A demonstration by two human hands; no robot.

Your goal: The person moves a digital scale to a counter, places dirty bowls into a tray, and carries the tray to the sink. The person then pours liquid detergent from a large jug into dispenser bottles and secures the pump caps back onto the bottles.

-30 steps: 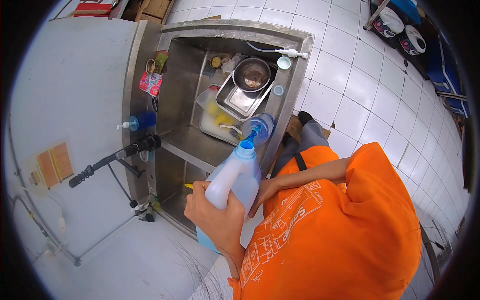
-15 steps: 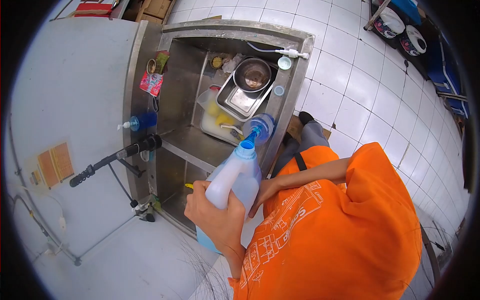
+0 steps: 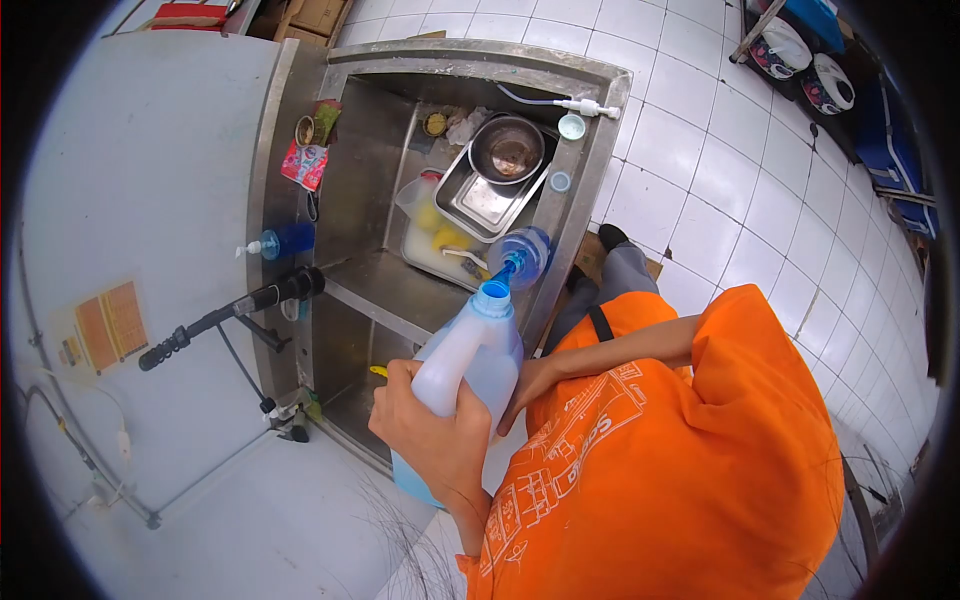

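My left hand (image 3: 432, 432) is closed around the handle of a large translucent jug (image 3: 478, 365), which is tilted with blue liquid inside. Against the jug's near side rests my right hand (image 3: 530, 388), its fingers partly hidden behind the jug. Blue liquid (image 3: 509, 268) runs from the jug's mouth into a clear plastic bottle (image 3: 532, 250) on the sink's front rim. Farther along that rim lie a pump top (image 3: 585, 107) with its tube, a round white cap (image 3: 571, 126) and a smaller pale cap (image 3: 560, 181).
The steel sink (image 3: 480, 62) holds a metal bowl (image 3: 507, 150), a rectangular tray (image 3: 495, 205) and a plastic tub (image 3: 425, 262) with yellow items. On the back ledge are a blue pump bottle (image 3: 290, 240), a pink packet (image 3: 304, 165) and a black tap pipe (image 3: 235, 312). White floor tiles (image 3: 690, 150) lie beyond.
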